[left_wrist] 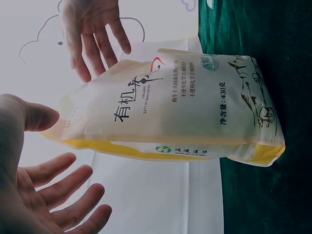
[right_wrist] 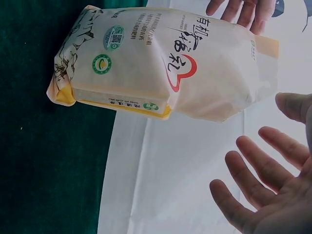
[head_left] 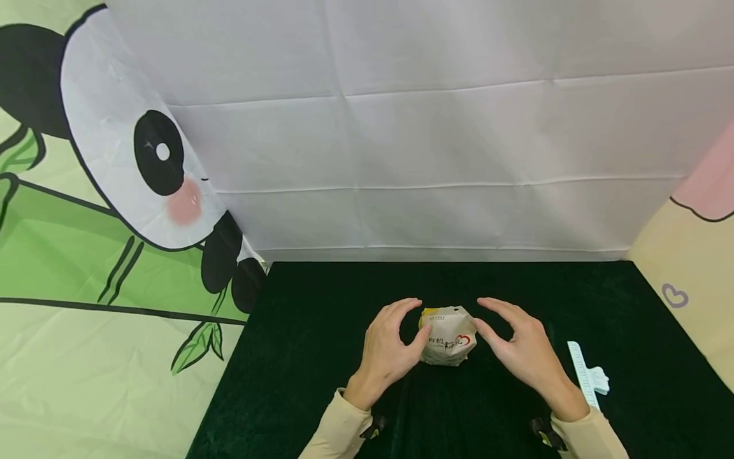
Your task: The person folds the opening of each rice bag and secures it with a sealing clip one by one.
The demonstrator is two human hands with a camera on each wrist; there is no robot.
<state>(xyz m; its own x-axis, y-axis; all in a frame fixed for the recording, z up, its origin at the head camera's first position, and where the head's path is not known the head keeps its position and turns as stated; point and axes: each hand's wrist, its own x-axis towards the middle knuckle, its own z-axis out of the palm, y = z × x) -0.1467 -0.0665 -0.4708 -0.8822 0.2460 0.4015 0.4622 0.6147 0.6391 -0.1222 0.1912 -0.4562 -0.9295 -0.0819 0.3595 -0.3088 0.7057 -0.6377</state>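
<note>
A beige paper-like food bag (head_left: 448,338) with yellow sides, dark lettering and a red heart outline stands on the dark green cloth. In the left wrist view the bag (left_wrist: 161,102) shows a printed net weight of 430 g. My left hand (head_left: 388,349) is beside its left side, fingers spread and gently bent, with the thumb close to the bag. On the other side my right hand (head_left: 524,349) is held likewise, its thumb near the bag's upper right edge. In the right wrist view a gap shows between the right hand (right_wrist: 273,180) and the bag (right_wrist: 146,63).
A pale strip-like clip (head_left: 586,376) with ruler-like marks and a scalloped tab lies right of the bag, near my right wrist. The green-covered table (head_left: 321,299) meets a white cloth wall (head_left: 424,146) at the back. Printed sheets hang at both sides.
</note>
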